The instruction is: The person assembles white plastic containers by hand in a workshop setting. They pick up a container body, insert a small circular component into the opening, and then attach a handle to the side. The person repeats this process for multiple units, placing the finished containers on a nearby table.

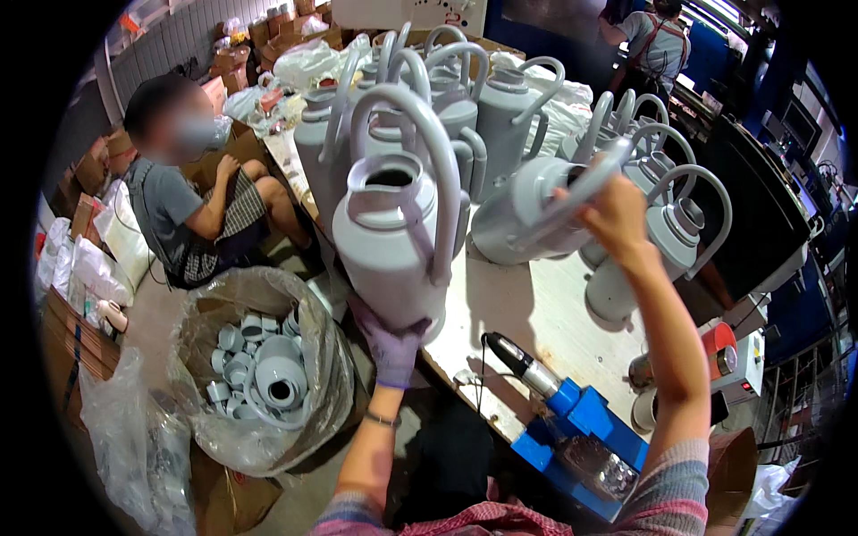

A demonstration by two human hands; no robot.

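Observation:
In my left hand [391, 344], which wears a purple glove, is the lower part of a grey can [384, 250] with a neck and a tall looped handle. That can stands upright at the table's left edge, and its open mouth faces up. My bare right hand [615, 213] is closed round the handle of a second grey can [532, 214], which leans over the table [563, 299]. Several more grey cans [505, 116] of the same kind stand beyond, and others [657, 246] are at the right.
A blue clamped tool [572, 420] with a black and silver handle lies at the table's near edge. On the floor at left, a plastic-lined bag [259, 357] holds grey parts. A seated person [192, 196] is further left; another person [657, 49] stands far right.

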